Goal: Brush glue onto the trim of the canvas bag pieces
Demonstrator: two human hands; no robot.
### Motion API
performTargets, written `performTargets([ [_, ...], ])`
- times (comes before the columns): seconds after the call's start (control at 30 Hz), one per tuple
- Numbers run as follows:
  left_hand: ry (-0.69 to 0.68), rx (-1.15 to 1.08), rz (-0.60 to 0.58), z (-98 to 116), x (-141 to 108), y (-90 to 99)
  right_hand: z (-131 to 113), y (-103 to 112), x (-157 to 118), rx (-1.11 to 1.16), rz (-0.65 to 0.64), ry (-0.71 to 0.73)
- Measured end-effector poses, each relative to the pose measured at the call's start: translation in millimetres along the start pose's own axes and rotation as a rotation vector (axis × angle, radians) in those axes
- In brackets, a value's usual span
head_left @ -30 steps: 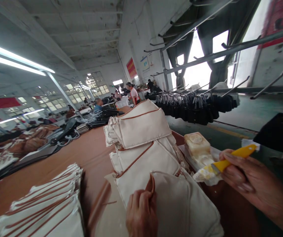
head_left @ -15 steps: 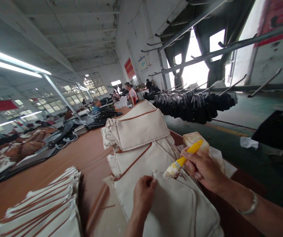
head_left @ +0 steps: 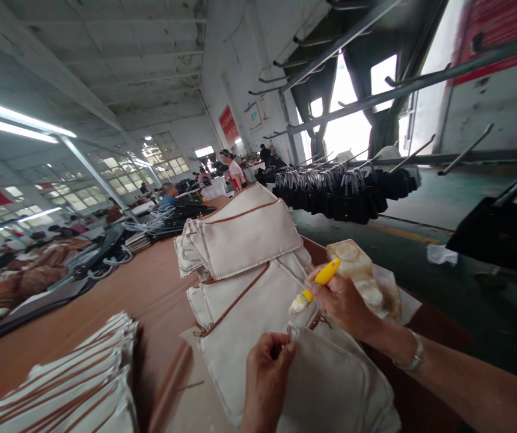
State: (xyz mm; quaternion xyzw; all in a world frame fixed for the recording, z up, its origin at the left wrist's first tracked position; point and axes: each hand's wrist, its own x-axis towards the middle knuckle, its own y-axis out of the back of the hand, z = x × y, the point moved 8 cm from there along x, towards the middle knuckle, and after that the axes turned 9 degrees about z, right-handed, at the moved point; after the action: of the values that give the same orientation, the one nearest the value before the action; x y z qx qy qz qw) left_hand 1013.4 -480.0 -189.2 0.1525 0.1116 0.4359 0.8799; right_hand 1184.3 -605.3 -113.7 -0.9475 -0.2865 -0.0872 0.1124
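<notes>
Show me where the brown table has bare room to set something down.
Bare brown table shows between the left row of cream pieces and the central cream stack, back toward the black items. Crowded: the stack's right side, with the right hand, brush and pale container.

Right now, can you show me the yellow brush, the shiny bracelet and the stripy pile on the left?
Yellow brush (head_left: 326,274): head view, on its handle.
Shiny bracelet (head_left: 418,350): head view, on its silvery band.
Stripy pile (head_left: 78,379): head view, on its layered middle.
</notes>
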Motion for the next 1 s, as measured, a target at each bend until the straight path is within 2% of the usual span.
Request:
performTargets([
  [0.2, 0.004, 0.0, -0.01, -1, -2, -3.9, -11, -2, -15, -0.148, -0.078, 0.11],
  [0.3, -0.049, 0.051, 0.019, 1, -7, -2.7, -11, 4, -15, -0.184, -0.036, 0.145],
  [0.37, -0.121, 0.13, 0.043, 4, -11, -1.4, -11, 13, -13, -0.158, 0.019, 0.136],
  [0.5, -0.176, 0.275, -0.042, 3, -18, -11.2, -10, 29, -9, -0.005, 0.073, 0.048],
  [0.57, -0.246, 0.301, -0.031, 7, -22, -14.7, -9, 33, -8, 0.068, 0.083, -0.007],
  [0.63, -0.43, 0.332, 0.064, 19, -30, -14.1, -10, 37, -7, 0.128, 0.098, -0.05],
  [0.73, -0.811, 0.47, 0.219, 43, -56, -15.5, -19, 41, -7, 0.192, 0.09, -0.072],
  [0.83, -1.18, 0.673, 0.305, 62, -86, -23.3, -31, 41, -10, 0.201, 0.033, -0.072],
  [0.93, -1.441, 0.793, 0.372, 77, -106, -28.5, -38, 36, -19, 0.138, -0.051, -0.081],
  [1.0, -1.551, 0.791, 0.44, 87, -114, -27.6, -41, 31, -26, 0.09, -0.116, -0.077],
])
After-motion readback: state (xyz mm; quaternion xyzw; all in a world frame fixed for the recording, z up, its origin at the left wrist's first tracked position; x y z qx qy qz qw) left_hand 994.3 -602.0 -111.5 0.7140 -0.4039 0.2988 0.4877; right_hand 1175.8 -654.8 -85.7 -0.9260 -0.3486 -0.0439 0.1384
